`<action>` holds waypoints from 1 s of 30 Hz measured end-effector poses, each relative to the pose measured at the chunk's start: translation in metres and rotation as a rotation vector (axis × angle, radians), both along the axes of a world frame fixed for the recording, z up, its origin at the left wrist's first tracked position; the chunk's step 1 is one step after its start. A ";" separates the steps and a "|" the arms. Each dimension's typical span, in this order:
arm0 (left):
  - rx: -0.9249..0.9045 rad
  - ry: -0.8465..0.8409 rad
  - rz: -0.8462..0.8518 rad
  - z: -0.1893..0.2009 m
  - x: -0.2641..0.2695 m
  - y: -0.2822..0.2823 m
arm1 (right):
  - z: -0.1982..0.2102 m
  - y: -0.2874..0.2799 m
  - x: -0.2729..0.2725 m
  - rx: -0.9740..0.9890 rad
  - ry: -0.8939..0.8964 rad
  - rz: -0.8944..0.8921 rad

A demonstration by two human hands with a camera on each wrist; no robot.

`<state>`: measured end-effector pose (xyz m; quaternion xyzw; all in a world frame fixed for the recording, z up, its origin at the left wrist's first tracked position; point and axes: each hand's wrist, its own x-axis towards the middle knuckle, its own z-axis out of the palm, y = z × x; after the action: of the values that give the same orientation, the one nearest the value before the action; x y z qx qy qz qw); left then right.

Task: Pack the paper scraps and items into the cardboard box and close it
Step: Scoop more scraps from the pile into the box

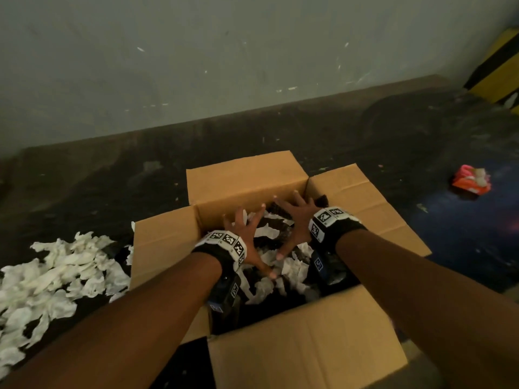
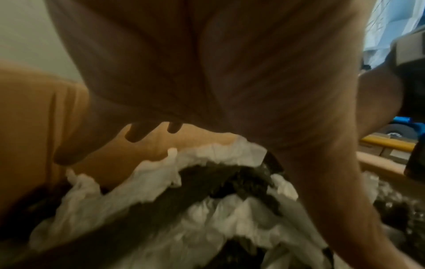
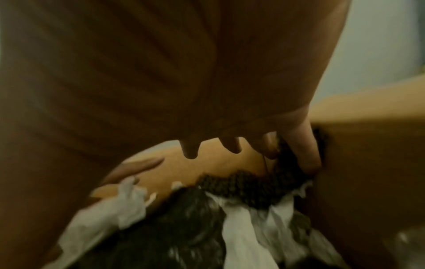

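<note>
The cardboard box (image 1: 247, 175) stands on the dark floor with its flaps spread outward. Inside it lie white paper scraps (image 1: 292, 268) mixed with dark, knobbly material (image 3: 241, 189). Both hands are inside the box, palms down and fingers spread. My left hand (image 1: 248, 237) lies flat over the scraps (image 2: 207, 158) near the left inner wall (image 2: 34, 109). My right hand (image 1: 297, 220) lies over the far right corner, fingertips (image 3: 308, 154) touching the dark material. Neither hand grips anything.
A big heap of white scraps (image 1: 56, 270) lies on the floor left of the box. A red-orange packet (image 1: 471, 181) lies on the floor to the right. A yellow and black object (image 1: 500, 66) stands at the far right by the grey wall.
</note>
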<state>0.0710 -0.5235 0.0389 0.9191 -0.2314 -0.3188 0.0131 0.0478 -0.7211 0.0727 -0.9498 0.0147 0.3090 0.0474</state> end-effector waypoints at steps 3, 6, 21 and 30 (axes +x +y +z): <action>0.037 0.055 0.028 -0.020 0.001 -0.005 | -0.026 0.004 0.006 -0.030 0.095 0.024; 0.044 0.060 -0.046 -0.041 0.000 -0.007 | -0.055 0.006 0.016 0.001 0.136 0.041; -0.034 0.132 -0.040 -0.081 0.004 -0.007 | -0.096 -0.001 0.013 0.109 0.205 0.091; -0.024 0.065 -0.016 -0.041 0.022 -0.009 | -0.069 -0.020 0.030 0.090 0.119 -0.032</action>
<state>0.0933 -0.5321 -0.0018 0.9061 -0.2421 -0.3458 0.0290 0.0781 -0.7414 0.0033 -0.9262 0.0185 0.3646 0.0941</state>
